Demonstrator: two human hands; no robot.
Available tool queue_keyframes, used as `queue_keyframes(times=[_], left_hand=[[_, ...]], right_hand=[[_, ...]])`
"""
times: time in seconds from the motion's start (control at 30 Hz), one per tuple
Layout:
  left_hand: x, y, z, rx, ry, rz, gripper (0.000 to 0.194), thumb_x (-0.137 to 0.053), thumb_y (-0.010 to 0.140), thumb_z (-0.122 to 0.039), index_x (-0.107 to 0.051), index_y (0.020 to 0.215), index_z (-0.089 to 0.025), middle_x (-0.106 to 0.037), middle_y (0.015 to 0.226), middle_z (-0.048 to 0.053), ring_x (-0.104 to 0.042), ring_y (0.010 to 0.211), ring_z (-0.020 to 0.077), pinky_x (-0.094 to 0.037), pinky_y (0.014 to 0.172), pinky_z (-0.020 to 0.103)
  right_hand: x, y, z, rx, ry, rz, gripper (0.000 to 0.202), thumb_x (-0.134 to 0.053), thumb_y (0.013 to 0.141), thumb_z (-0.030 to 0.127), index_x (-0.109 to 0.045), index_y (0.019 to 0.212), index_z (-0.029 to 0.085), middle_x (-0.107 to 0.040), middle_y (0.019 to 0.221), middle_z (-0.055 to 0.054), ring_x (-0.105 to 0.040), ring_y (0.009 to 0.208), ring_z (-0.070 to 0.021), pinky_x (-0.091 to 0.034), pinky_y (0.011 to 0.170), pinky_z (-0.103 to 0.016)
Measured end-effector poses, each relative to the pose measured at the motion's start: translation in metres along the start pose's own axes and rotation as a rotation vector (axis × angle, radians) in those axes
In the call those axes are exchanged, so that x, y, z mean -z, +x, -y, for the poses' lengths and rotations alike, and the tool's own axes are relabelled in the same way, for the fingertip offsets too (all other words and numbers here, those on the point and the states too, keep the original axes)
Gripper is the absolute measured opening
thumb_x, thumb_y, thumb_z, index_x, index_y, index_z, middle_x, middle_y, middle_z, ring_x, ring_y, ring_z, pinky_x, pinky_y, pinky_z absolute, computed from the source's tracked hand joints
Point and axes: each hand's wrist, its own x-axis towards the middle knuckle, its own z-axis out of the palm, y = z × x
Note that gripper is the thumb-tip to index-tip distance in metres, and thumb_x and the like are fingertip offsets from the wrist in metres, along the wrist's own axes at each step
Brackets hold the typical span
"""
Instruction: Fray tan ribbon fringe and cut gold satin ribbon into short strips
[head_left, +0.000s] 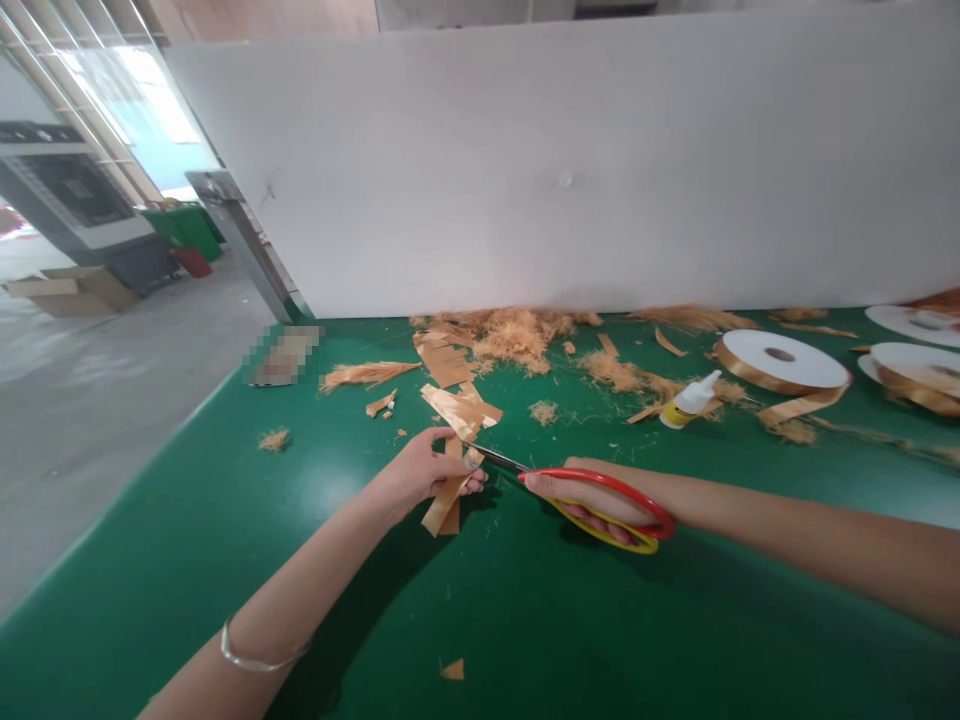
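Note:
My left hand [442,468] pinches several overlapping strips of tan ribbon [445,508], whose ends stick out above and below the fingers. Around the red and yellow handles of a pair of scissors [611,487] my right hand [585,498] is closed. The scissor blades point left and reach the ribbon strips just above my left thumb; how far apart the blades are is hard to make out. Beyond the hand, more cut ribbon pieces [444,360] lie on the green table [360,600].
Frayed fibre [517,338] is heaped along the white panel [562,170] at the back. A white-and-yellow glue bottle [691,400] stands right of centre, near a ribbon roll [780,360] and further rolls at the far right. A small ribbon scrap [454,670] lies near the front.

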Motion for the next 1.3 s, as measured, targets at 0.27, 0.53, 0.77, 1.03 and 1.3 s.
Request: queue_keyframes(times=[0.27,0.53,0.77,1.03,1.3], left_hand=[[-0.0032,-0.0017,-0.0052,0.024,-0.003,-0.04,0.088,-0.074,0.067,-0.011,-0.019,0.136,-0.005,-0.07,0.07,0.012,-0.066,0.061,0.0169,-0.054,0.061,0.026],[-0.0021,-0.0008,-0.0049,0.039,-0.05,-0.055,0.092,-0.076,0.063,-0.01,-0.022,0.137,-0.006,-0.069,0.07,0.01,-0.066,0.058,0.0175,-0.055,0.059,0.029],[0.0009,0.0007,-0.0033,0.035,-0.039,-0.038,0.089,-0.078,0.062,-0.013,-0.026,0.134,-0.006,-0.07,0.072,0.011,-0.067,0.061,0.018,-0.056,0.062,0.029],[-0.0032,-0.0027,-0.0074,0.03,-0.001,-0.065,0.079,-0.076,0.064,-0.013,-0.03,0.128,-0.006,-0.071,0.073,0.011,-0.067,0.061,0.0166,-0.055,0.066,0.028],[-0.0035,-0.0014,-0.0089,0.046,0.003,-0.069,0.072,-0.073,0.065,-0.01,-0.034,0.125,-0.007,-0.071,0.071,0.011,-0.066,0.059,0.0161,-0.054,0.066,0.027]], right_hand=[[-0.0007,-0.0016,-0.0052,0.03,0.002,0.009,0.058,-0.034,0.077,0.073,-0.035,0.055,0.019,-0.036,0.043,0.004,-0.037,0.033,-0.006,-0.032,0.037,-0.02],[-0.002,-0.0013,-0.0079,-0.008,0.036,0.0,0.058,-0.04,0.073,0.075,-0.036,0.057,0.019,-0.036,0.046,0.005,-0.035,0.032,-0.0048,-0.031,0.034,-0.019],[-0.0033,-0.0032,-0.007,0.008,0.015,-0.015,0.058,-0.038,0.075,0.074,-0.035,0.057,0.018,-0.035,0.043,0.006,-0.038,0.033,-0.005,-0.032,0.036,-0.018],[-0.003,-0.0045,-0.0081,0.015,0.042,-0.007,0.057,-0.039,0.076,0.072,-0.035,0.056,0.018,-0.035,0.043,0.006,-0.037,0.032,-0.0044,-0.032,0.036,-0.017],[-0.0048,-0.0018,-0.0039,-0.033,0.012,-0.021,0.059,-0.038,0.075,0.073,-0.034,0.054,0.018,-0.035,0.04,0.006,-0.036,0.031,-0.0046,-0.033,0.035,-0.017]])
